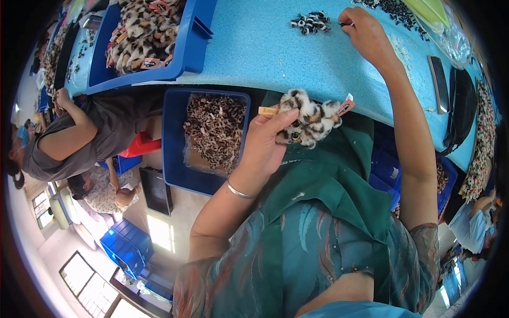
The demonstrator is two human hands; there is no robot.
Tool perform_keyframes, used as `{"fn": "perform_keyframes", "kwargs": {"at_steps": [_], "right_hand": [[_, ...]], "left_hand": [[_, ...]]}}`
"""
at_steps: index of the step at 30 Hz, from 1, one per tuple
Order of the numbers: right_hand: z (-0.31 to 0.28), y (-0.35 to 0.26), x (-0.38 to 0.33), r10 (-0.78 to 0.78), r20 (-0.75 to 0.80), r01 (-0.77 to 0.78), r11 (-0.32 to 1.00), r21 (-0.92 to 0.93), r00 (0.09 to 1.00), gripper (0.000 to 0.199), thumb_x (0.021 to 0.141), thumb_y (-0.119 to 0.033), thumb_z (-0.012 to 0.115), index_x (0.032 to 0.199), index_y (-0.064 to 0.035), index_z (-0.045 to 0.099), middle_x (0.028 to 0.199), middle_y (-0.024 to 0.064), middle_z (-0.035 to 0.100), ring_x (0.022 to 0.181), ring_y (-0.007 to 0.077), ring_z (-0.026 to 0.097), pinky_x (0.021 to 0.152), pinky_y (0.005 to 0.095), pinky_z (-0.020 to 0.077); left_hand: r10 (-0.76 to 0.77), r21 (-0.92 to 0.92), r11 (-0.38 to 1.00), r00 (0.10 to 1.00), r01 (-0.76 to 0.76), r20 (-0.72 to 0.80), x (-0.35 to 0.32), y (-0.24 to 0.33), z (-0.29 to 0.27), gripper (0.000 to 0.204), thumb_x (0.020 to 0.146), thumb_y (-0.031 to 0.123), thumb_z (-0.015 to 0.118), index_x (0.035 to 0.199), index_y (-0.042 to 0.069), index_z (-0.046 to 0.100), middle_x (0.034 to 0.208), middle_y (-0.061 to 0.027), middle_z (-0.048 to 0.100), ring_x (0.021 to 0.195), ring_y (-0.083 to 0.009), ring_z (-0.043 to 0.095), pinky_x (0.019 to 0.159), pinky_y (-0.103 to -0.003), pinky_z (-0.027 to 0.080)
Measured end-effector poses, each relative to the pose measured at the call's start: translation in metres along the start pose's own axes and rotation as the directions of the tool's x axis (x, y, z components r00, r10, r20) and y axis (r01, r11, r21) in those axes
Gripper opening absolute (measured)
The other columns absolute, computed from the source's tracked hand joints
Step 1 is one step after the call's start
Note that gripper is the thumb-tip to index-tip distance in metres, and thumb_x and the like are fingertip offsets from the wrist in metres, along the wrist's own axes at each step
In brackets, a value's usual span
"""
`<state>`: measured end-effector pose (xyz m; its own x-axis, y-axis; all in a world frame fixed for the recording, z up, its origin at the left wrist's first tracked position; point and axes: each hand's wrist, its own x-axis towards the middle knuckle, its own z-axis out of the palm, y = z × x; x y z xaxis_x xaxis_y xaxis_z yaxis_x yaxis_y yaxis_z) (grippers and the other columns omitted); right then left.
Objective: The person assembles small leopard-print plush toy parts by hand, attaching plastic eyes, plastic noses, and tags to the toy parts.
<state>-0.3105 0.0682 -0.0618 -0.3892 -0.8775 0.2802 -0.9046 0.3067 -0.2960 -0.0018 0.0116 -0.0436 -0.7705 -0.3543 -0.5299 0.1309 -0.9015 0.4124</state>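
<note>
Leopard plush toy (310,121) in left hand (268,140), blue bin (175,159) beside.

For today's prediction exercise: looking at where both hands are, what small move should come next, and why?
Probably the right hand pinches one bead from the small black-and-white pile and brings it back. Its fingertips are already beside that pile, while the left hand holds the leopard-print plush toy up with its face exposed.

A small leopard-spotted plush toy (307,119) sits pinched in the left hand (268,140) over the lap, its face turned up, tags sticking out both sides. Little black-and-white toy eyes (310,22) lie heaped on the blue table by the right hand (366,29).
</note>
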Motion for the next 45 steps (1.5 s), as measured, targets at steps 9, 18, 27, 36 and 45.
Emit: {"fn": "perform_keyframes", "kwargs": {"at_steps": [9, 18, 27, 36, 45], "right_hand": [[-0.073, -0.112, -0.078, -0.136, -0.017, 0.112, 0.736, 0.667, 0.991, 0.016, 0.077, 0.002, 0.067, 0.091, -0.0047, 0.064, 0.106, 0.0071, 0.062, 0.098, 0.0218, 0.06, 0.084, 0.0302, 0.0476], [-0.054, -0.132, -0.116, -0.023, 0.141, -0.1, 0.593, 0.799, 0.99, 0.022, 0.075, 0.009, 0.063, 0.094, -0.0033, 0.061, 0.108, 0.0092, 0.058, 0.097, 0.0223, 0.059, 0.08, 0.0296, 0.0478], [-0.063, -0.145, -0.129, -0.059, 0.119, -0.064, 0.575, 0.816, 0.991, 0.02, 0.075, 0.008, 0.065, 0.091, -0.0015, 0.059, 0.115, 0.0114, 0.056, 0.097, 0.0228, 0.059, 0.083, 0.0306, 0.0483], [-0.058, -0.15, -0.139, 0.04, 0.128, -0.113, 0.765, 0.634, 0.991, 0.021, 0.073, 0.008, 0.066, 0.09, -0.0001, 0.057, 0.102, 0.0135, 0.06, 0.087, 0.025, 0.061, 0.076, 0.0309, 0.0485], [-0.043, -0.148, -0.15, 0.334, 0.162, -0.309, 0.457, 0.834, 0.929, 0.022, 0.075, 0.011, 0.058, 0.095, -0.0002, 0.059, 0.094, 0.0133, 0.058, 0.094, 0.0248, 0.059, 0.094, 0.0312, 0.0428]], "left_hand": [[0.107, 0.078, 0.991, 0.994, -0.109, 0.022, 0.0, -0.007, 0.004, 0.019, 0.088, 0.004, 0.063, 0.107, 0.0, 0.064, 0.102, -0.0081, 0.069, 0.094, -0.0152, 0.065, 0.086, -0.031, 0.051], [0.033, 0.321, 0.942, 0.979, -0.099, 0.203, -0.011, -0.01, 0.009, 0.03, 0.082, 0.004, 0.073, 0.11, -0.001, 0.063, 0.101, -0.0057, 0.068, 0.09, -0.0124, 0.065, 0.084, -0.027, 0.052], [0.101, 0.274, 0.951, 0.982, -0.142, 0.158, -0.014, -0.016, 0.008, 0.023, 0.081, -0.003, 0.07, 0.104, -0.001, 0.066, 0.097, -0.0048, 0.068, 0.085, -0.0108, 0.064, 0.08, -0.025, 0.052], [0.417, 0.707, 0.433, 0.819, -0.56, 0.394, -0.01, -0.02, 0.007, 0.017, 0.07, 0.001, 0.066, 0.086, 0.004, 0.065, 0.081, -0.0068, 0.066, 0.071, -0.0167, 0.062, 0.067, -0.031, 0.046], [0.603, 0.657, -0.033, 0.509, -0.753, 0.614, -0.001, -0.039, 0.006, 0.022, 0.061, 0.002, 0.071, 0.078, 0.013, 0.063, 0.078, 0.0032, 0.062, 0.08, -0.0148, 0.058, 0.077, -0.033, 0.033]]}}
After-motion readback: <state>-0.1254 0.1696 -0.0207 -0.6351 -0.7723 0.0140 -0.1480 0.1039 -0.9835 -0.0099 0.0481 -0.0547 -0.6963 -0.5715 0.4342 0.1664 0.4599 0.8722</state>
